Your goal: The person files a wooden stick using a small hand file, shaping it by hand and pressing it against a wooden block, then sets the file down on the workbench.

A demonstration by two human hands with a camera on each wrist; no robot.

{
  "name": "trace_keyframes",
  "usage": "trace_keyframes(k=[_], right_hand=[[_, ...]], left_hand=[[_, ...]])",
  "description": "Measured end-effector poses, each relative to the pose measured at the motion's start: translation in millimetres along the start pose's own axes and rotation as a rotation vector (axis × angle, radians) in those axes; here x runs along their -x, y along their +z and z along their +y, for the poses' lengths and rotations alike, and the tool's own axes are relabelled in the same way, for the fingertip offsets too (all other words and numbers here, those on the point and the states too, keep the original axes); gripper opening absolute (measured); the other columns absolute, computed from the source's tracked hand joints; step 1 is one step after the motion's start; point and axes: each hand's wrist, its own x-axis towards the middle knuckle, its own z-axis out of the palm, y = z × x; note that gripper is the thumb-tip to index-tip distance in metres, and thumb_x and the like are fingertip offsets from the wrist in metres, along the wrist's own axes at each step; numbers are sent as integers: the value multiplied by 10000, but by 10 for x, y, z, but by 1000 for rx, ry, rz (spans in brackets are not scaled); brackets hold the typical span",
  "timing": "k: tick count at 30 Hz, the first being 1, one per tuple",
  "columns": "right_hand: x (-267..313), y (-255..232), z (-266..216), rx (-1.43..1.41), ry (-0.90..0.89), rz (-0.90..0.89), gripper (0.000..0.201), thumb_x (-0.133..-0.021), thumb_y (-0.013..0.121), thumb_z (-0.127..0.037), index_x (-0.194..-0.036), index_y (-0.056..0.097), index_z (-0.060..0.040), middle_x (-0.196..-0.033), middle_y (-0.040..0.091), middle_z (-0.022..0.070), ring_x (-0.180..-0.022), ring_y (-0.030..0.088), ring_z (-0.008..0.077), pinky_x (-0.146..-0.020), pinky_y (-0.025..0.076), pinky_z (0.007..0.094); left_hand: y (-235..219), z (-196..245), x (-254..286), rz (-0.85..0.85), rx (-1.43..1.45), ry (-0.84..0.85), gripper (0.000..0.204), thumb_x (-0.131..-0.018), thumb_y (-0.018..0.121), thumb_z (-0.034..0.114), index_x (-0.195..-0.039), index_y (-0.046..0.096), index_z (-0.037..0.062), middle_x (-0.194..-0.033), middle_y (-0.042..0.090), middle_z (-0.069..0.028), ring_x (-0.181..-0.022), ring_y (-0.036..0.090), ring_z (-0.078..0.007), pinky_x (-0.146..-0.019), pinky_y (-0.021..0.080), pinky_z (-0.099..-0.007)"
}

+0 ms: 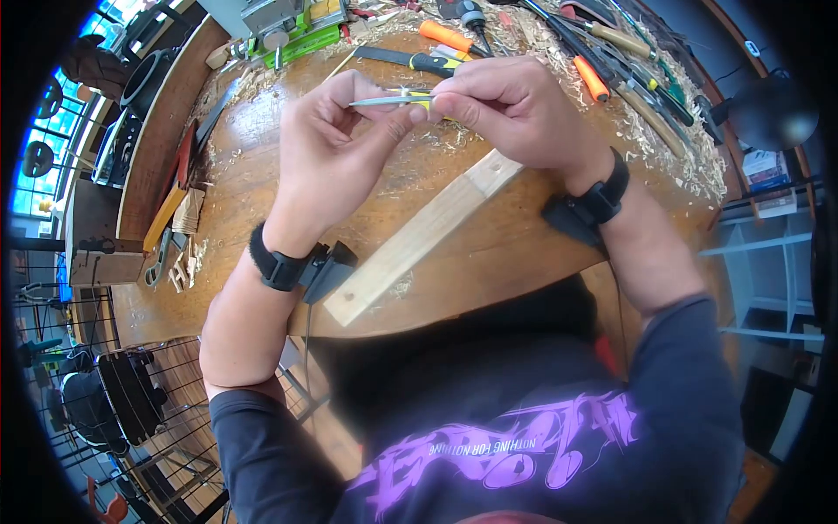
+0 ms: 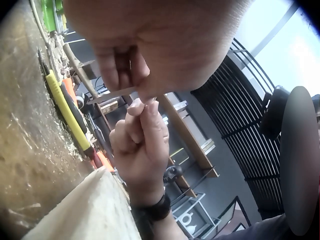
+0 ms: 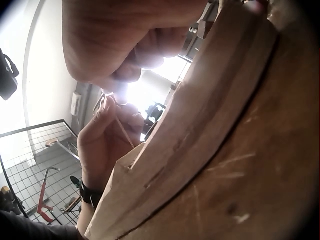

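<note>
In the head view, both hands are raised and meet over the far part of the workbench [image 1: 262, 175]. Between them is a thin, pale, pointed strip [image 1: 375, 101], its tip towards the left. My right hand [image 1: 515, 109] pinches the strip's right end between thumb and index finger. My left hand [image 1: 336, 144] has its thumb and fingers curled at the strip, fingertips right beside the right hand's. The left wrist view shows the strip [image 2: 115, 94] edge-on between both hands. Below the hands lies a long wooden board [image 1: 419, 236], slanting across the bench.
Behind the hands lie a saw [image 1: 384, 56] with a black-and-yellow handle and an orange-handled tool [image 1: 445, 36]. Several tools and wood shavings [image 1: 690, 166] cover the right side. A green clamp-like device [image 1: 301, 44] stands at the back left; scrap wood [image 1: 188, 212] lies left.
</note>
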Motion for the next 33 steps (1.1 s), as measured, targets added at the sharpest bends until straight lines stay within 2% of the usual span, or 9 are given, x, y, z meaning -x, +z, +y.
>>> trace_keyframes(k=[5, 8, 14, 17, 19, 28, 29, 31, 33], right_hand=[[4, -89, 49, 24, 34, -24, 149, -1036, 760, -133, -1033, 825, 1, -844, 767, 81, -747, 686, 134, -675, 522, 288], [-12, -26, -21, 26, 59, -26, 146, -1034, 761, -131, -1033, 823, 1, -839, 764, 81, -738, 681, 139, -669, 517, 291], [-9, -93, 3, 41, 52, -10, 144, -1032, 764, -128, -1032, 819, 4, -840, 761, 72, -731, 674, 139, -658, 511, 298], [-30, -56, -5, 31, 16, -1, 145, -1034, 761, -129, -1035, 818, 5, -842, 759, 71, -730, 672, 138, -656, 509, 299], [-2, -82, 12, 21, 4, 5, 146, -1035, 759, -129, -1038, 819, 5, -839, 756, 69, -727, 669, 137, -654, 506, 297], [3, -120, -3, 11, 86, -12, 159, -1039, 767, -150, -1049, 825, -2, -852, 760, 71, -739, 671, 136, -664, 509, 294], [21, -140, 11, 29, 59, -16, 160, -1038, 770, -152, -1051, 825, -2, -859, 767, 72, -743, 674, 135, -668, 513, 295], [23, -168, 29, 44, 34, -25, 162, -1037, 773, -154, -1053, 826, -2, -865, 773, 73, -747, 678, 135, -671, 516, 296], [29, -182, 47, 54, 52, -23, 160, -1036, 775, -152, -1057, 827, -3, -884, 784, 73, -754, 683, 134, -675, 521, 300]], left_hand=[[-57, -72, -15, 52, 31, 50, 111, -981, 810, -21, -961, 709, 19, -915, 734, -8, -765, 622, -30, -662, 477, -207], [-31, -104, -10, 6, -75, -20, 107, -987, 801, -25, -978, 706, 23, -918, 732, -5, -771, 621, -29, -666, 474, -208], [-54, -49, -14, 57, 124, -63, 120, -976, 837, 41, -960, 723, 4, -864, 729, 16, -770, 602, -8, -655, 474, -193], [-34, 6, -9, -25, 92, -83, 101, -999, 815, 48, -1011, 735, -12, -893, 747, 5, -799, 617, -8, -678, 484, -188], [-39, 11, -2, -24, 127, -89, 83, -1040, 767, 48, -1104, 743, 2, -1006, 776, -27, -881, 672, -48, -759, 516, -202], [-14, 47, 14, -52, 57, -105, 188, -1088, 709, 105, -1201, 747, -40, -1013, 777, -47, -946, 698, -84, -861, 539, -228], [-7, 27, 9, -49, 57, -102, 188, -1088, 709, 105, -1201, 747, -40, -1013, 777, -47, -946, 698, -84, -861, 539, -228], [29, -41, 10, -36, 73, -45, 170, -1077, 731, 107, -1188, 758, -19, -958, 782, -17, -819, 636, -24, -710, 491, -188], [5, -47, 3, -25, 100, -42, 167, -1081, 724, 105, -1186, 760, -20, -957, 780, -16, -830, 641, -31, -726, 499, -193]])
